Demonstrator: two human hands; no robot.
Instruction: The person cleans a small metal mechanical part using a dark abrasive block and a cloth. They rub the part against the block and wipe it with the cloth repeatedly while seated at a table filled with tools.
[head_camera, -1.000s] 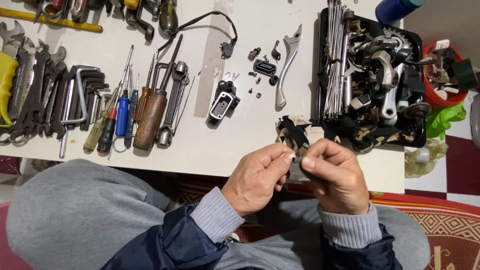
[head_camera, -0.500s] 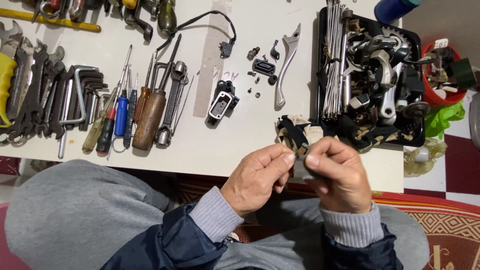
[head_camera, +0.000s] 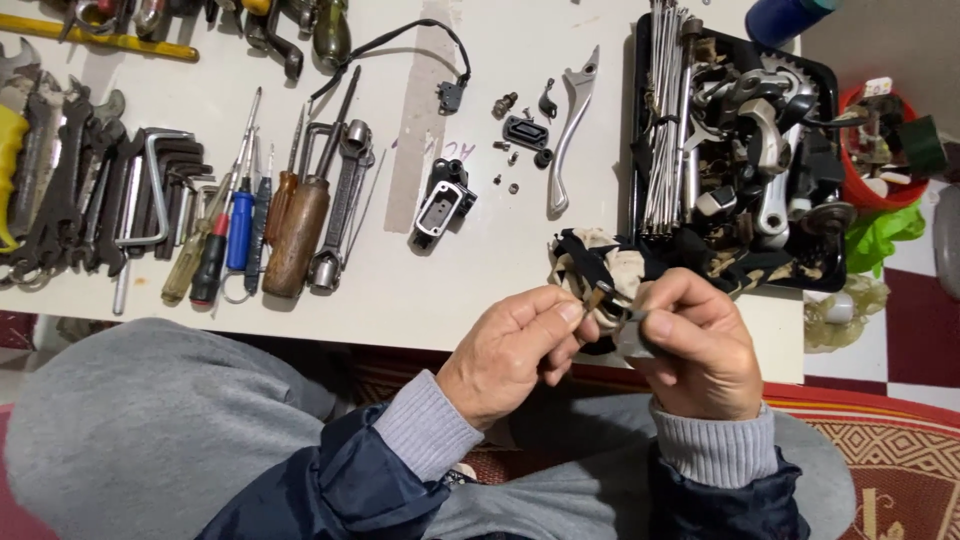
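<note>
hands meet just below the near edge of the white counter (head_camera: 400, 290), above our lap; our left hand (head_camera: 510, 350) pinches a small brownish metal part (head_camera: 596, 296) between thumb and forefinger, so these fingers (head_camera: 568, 312) are closed together on it; our right hand (head_camera: 700, 345) holds a small grey piece (head_camera: 630, 340), and its fingers (head_camera: 655, 322) are clamped on this piece, though most of it is hidden under them and we cannot tell its exact shape; the small metal part lies between the two hands, a little nearer to the left one, and its long axis is tilted, the upper end pointing away from us and to the right, toward the grey piece; the two things are just beside each other, and we cannot tell if they already touch.

behind the hands, on the counter edge, lies a crumpled rag (head_camera: 600, 262) with dark stripes; further away we see a black housing (head_camera: 440, 202) with a pale opening, a silver lever (head_camera: 570, 125), and some small screws (head_camera: 505, 182) near it; to the right stands a black tray (head_camera: 838, 180) full of metal parts and a bundle of spokes (head_camera: 665, 110); to the left lie screwdrivers (head_camera: 240, 230), a wooden-handled tool (head_camera: 295, 235) and a row of wrenches (head_camera: 60, 190); all these are well apart from the hands.
</note>
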